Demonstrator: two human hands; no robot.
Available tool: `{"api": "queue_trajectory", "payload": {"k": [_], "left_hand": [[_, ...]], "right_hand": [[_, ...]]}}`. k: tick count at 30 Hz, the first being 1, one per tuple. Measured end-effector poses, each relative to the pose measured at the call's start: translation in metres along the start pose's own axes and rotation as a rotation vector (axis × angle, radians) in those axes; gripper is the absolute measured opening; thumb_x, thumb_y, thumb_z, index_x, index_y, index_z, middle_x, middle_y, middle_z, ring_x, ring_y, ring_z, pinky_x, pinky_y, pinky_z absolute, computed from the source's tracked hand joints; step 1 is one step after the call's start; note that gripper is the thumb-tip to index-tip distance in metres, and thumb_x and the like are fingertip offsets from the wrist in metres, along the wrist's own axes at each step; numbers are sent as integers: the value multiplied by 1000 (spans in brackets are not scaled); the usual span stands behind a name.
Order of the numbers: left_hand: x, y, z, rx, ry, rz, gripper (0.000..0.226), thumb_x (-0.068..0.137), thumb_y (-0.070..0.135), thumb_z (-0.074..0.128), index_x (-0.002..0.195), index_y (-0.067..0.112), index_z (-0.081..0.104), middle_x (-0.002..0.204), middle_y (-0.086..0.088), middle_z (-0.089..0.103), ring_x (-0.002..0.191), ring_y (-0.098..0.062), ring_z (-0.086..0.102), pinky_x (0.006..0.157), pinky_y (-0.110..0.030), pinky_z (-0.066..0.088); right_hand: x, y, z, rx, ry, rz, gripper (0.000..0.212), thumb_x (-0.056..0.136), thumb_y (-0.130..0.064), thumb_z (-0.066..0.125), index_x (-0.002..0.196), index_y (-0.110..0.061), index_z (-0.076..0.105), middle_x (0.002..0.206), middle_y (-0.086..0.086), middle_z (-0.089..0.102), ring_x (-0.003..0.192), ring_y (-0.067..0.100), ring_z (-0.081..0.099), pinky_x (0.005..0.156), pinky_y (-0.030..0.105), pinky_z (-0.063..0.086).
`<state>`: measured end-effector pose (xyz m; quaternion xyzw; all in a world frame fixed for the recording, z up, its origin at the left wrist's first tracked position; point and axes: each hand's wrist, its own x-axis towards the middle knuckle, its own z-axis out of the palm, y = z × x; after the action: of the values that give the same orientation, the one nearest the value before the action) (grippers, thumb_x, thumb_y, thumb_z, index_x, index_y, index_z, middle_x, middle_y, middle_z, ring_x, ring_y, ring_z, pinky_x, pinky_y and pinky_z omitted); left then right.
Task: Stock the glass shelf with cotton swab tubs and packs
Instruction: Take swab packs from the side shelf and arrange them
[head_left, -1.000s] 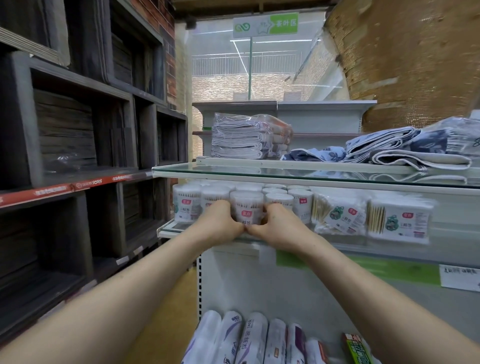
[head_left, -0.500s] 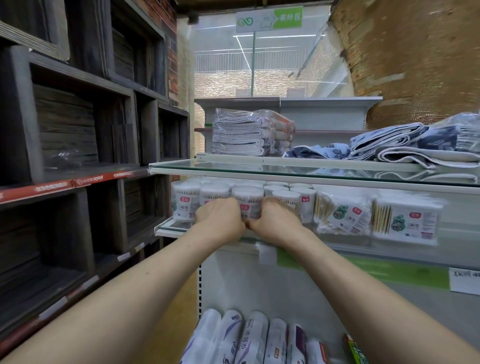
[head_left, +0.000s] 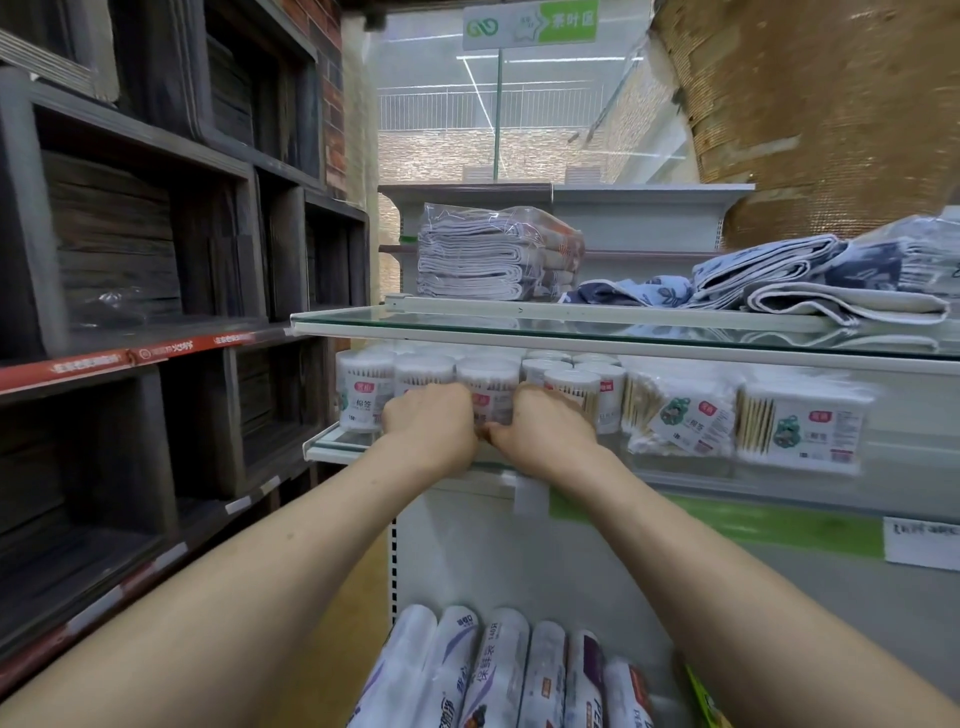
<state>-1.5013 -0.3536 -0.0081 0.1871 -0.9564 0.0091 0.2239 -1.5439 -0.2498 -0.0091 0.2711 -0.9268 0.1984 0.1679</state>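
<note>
Several round cotton swab tubs stand in rows on the lower glass shelf (head_left: 332, 442). My left hand (head_left: 431, 431) and my right hand (head_left: 545, 432) cup the front middle tub (head_left: 489, 385) from both sides, fingers curled round it and thumbs meeting under its front. The tub stands upright in line with its neighbours, one tub (head_left: 363, 387) to the left and another tub (head_left: 574, 387) to the right. Two flat cotton swab packs (head_left: 685, 415) (head_left: 802, 423) lean upright further right on the same shelf.
An upper glass shelf (head_left: 571, 325) hangs close above the tubs, carrying a wrapped stack of towels (head_left: 483, 254) and folded blue cloths (head_left: 810, 280). Dark wooden cubby shelving (head_left: 156, 260) lines the left side. Rolls of wrap (head_left: 498, 670) lie on the shelf below.
Both hands stay round the same tub, which has slid a little further back into the front row. The view has shifted slightly.
</note>
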Motion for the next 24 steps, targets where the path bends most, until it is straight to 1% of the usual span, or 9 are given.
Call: {"api": "queue_trajectory", "payload": {"k": [2,5,9,11,14,18,21,24], "left_hand": [[-4,-4,-3,-17,28,17,17,90,23,57,104,16,61,110,-6,64,102,-28,61,72,-32,40],[-12,-4,-8,-55,70,62,17,90,22,54,103,16,62,109,-7,65,101,-29,61,71,-32,39],[-26,13,-11,-116,122,147,20,89,20,51,104,17,65,110,-10,65,102,-32,61,70,-32,37],[-33,26,-11,-151,136,197,20,89,19,50,102,18,66,109,-10,66,102,-33,61,70,-32,39],[-46,50,-9,-193,125,267,16,90,18,50,97,19,64,106,-8,67,100,-32,61,70,-32,40],[-63,85,-12,-193,123,351,19,88,14,50,100,18,65,108,-8,66,103,-32,60,70,-32,37],[-74,114,-16,-166,154,427,21,89,13,49,103,16,65,109,-7,65,104,-31,60,69,-32,36],[-86,148,-21,-168,182,507,21,89,13,48,101,16,65,108,-8,66,104,-31,59,69,-32,36]], "right_hand": [[-5,0,-3,-22,34,-7,29,92,-33,55,106,-9,58,113,13,64,105,34,60,72,33,40],[-16,4,-11,-71,96,-21,18,91,-29,52,97,-13,55,111,14,64,102,34,59,69,33,37],[-40,17,-23,-138,174,-21,21,91,-29,49,101,-14,60,108,12,66,99,34,60,68,34,38],[-55,26,-29,-182,184,11,24,92,-31,49,101,-14,63,109,11,66,101,34,60,69,34,38],[-78,43,-39,-222,181,52,20,91,-27,49,98,-14,62,109,10,65,103,33,59,72,36,41],[-109,68,-60,-286,175,127,19,90,-22,48,96,-14,64,103,8,67,98,32,60,68,33,39],[-131,88,-79,-333,172,190,20,92,-23,47,99,-14,64,105,8,66,99,32,60,69,33,39],[-152,113,-100,-362,179,243,22,92,-24,47,103,-16,64,107,9,67,102,33,60,70,33,39]]}}
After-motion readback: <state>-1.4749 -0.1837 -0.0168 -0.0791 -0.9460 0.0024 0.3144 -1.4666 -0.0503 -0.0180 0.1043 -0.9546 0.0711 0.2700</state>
